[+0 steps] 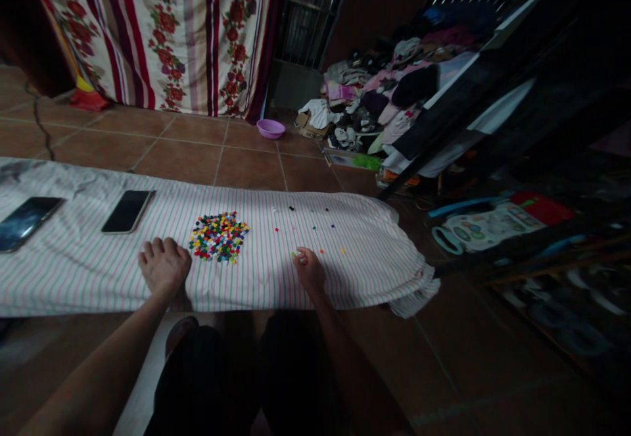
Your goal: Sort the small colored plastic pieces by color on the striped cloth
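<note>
R hand grip point(309, 270) is mostly curled in, tiny green bit point(294, 254) right at the fingertips, can't tell if it's pinched tbh. L hand point(164, 265) is half curled on the striped cloth point(266, 288), just beside the multicolor pile point(219, 237), dunno if it's got anything.

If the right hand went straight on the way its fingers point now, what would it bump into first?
Probably the tiny light green piece right at the fingertips of the right hand; whether they already touch it is hard to tell. Beyond, the red piece may lie near that line.
</note>
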### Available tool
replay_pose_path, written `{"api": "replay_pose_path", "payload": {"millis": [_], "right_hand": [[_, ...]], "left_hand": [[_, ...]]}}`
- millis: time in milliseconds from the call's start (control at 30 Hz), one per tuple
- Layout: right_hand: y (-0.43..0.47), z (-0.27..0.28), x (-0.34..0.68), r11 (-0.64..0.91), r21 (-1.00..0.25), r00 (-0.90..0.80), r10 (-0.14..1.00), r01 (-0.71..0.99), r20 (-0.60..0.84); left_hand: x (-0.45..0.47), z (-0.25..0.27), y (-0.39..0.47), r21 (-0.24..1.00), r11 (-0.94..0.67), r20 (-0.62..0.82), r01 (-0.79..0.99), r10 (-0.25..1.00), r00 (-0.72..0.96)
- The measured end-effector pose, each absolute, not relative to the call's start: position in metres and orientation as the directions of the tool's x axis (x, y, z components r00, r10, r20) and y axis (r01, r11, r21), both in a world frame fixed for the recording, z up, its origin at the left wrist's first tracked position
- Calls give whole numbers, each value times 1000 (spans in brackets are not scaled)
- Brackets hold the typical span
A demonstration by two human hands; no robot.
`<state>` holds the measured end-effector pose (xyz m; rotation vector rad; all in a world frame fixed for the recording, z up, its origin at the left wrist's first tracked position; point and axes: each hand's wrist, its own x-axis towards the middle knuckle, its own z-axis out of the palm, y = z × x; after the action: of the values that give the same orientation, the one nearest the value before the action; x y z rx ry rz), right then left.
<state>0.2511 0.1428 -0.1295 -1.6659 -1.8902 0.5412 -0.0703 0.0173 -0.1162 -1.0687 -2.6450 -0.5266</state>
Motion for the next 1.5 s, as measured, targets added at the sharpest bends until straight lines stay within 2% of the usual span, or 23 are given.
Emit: {"api": "replay_pose_path", "payload": {"millis": [100,200,300,433,667,833,1000,1200,1500], "right_hand": [[141,-131,251,106,-683,-15,990,723,138],[139,-133,248,134,-709,8,981,692,194],[135,-135,239,260,-706,-51,952,659,303],[127,-132,216,439,-663,-224,894,606,388],[113,-129,165,519,-666,-447,843,536,298],[109,-132,140,555,-672,-547,796,489,259],[109,-128,122,597,-625,-612,757,503,231],[108,-127,106,579,-552,-599,783,600,168],[104,-126,103,534,-519,-553,822,667,135]], "left_hand": [[-70,-115,17,233,669,354,705,617,-703],[-69,-114,17,234,665,361,709,618,-699],[-70,-114,18,248,665,360,705,612,-704],[-71,-116,19,252,665,362,703,609,-706],[-72,-119,19,224,670,392,708,603,-694],[-72,-117,20,215,677,377,704,607,-699],[-71,-116,19,211,679,377,703,607,-700],[-72,-118,20,200,683,379,703,608,-698],[-72,-117,19,223,673,377,705,607,-699]]}}
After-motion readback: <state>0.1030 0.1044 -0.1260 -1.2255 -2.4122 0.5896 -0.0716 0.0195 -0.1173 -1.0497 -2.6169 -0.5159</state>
